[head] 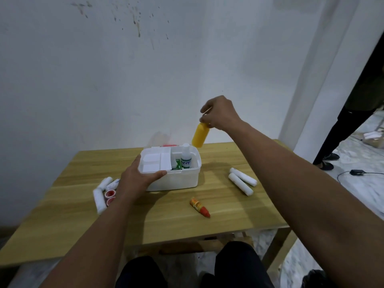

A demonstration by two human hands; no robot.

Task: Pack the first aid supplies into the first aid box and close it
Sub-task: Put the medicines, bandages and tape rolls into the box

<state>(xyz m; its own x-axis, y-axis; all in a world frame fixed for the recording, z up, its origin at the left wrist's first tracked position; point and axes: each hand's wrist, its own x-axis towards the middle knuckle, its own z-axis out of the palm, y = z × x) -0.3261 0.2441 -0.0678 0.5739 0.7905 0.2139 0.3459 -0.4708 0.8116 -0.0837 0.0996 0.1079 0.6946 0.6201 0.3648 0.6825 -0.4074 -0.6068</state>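
The white first aid box [176, 180] stands open on the wooden table [218, 215], with a white inner tray on its left side and a white bottle with a green label [185, 157] upright on its right side. My left hand [138, 177] grips the box's front left rim. My right hand [220, 113] holds a yellow bottle [200, 135] by its top, tilted, in the air above the box's back right corner. Two white bandage rolls [242, 180] lie right of the box. A small orange tube with a red cap [199, 207] lies in front of it.
More white rolls [99, 199] and two red-capped jars [110, 196] lie left of the box. The box's lid with a red handle [170, 145] stands behind it against the wall. A person's legs [340, 132] stand at the far right; a cable lies on the floor.
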